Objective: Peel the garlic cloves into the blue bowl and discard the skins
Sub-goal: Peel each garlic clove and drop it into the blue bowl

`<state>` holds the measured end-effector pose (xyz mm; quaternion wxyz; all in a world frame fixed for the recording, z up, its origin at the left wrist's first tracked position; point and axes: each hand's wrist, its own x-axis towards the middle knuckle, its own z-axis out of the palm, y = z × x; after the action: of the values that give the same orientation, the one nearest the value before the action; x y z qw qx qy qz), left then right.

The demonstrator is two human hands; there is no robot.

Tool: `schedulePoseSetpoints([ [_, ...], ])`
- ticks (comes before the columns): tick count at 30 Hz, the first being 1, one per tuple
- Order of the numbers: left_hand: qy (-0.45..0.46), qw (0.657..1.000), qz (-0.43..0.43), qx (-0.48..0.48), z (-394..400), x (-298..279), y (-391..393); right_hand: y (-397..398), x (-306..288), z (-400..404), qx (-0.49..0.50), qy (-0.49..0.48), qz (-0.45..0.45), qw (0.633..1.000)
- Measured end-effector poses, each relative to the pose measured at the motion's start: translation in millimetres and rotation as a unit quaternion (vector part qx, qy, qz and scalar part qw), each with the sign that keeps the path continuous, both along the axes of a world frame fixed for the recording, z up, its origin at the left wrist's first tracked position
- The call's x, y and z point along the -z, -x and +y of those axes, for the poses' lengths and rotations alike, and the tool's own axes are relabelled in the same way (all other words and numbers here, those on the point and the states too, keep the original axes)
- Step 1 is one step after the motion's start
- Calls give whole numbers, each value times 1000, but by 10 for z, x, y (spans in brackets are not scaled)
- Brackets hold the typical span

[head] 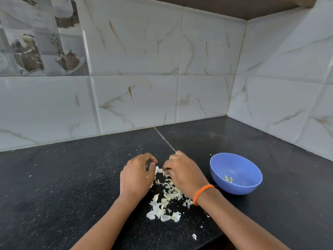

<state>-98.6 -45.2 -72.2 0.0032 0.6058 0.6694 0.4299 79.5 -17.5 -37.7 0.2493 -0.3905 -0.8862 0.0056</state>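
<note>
My left hand (137,175) and my right hand (183,171) meet above the black counter, fingers curled round a small white garlic clove (158,169) held between them. The clove is mostly hidden by my fingertips. Below my hands lies a loose pile of pale garlic skins (166,204) on the counter. A blue bowl (236,173) stands to the right of my right hand, with a few peeled cloves (228,178) at its bottom. An orange cord bracelet (201,193) circles my right wrist.
The black speckled counter (72,186) runs into a corner of white marbled wall tiles (137,98). A stray skin flake (194,236) lies near the counter's front edge. Small skin crumbs dot the counter to the left.
</note>
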Motion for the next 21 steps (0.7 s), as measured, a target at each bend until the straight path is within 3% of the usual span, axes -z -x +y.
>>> schedulePoseSetpoints([
  [4,-5,1000,-17,-10,4,-3,0,-30,-121,129,22,-30,20,999],
  [8,0,999,-27,-17,0,-7,10,123,144,50,8,22,-89,996],
  [13,0,999,-33,-8,3,2,8,48,24,208,28,-14,8,999],
  [17,15,999,-24,35,21,40,4,133,256,107,0,17,-71,997],
  [21,15,992,-18,124,1,48,-20,-102,38,152,46,8,112,993],
])
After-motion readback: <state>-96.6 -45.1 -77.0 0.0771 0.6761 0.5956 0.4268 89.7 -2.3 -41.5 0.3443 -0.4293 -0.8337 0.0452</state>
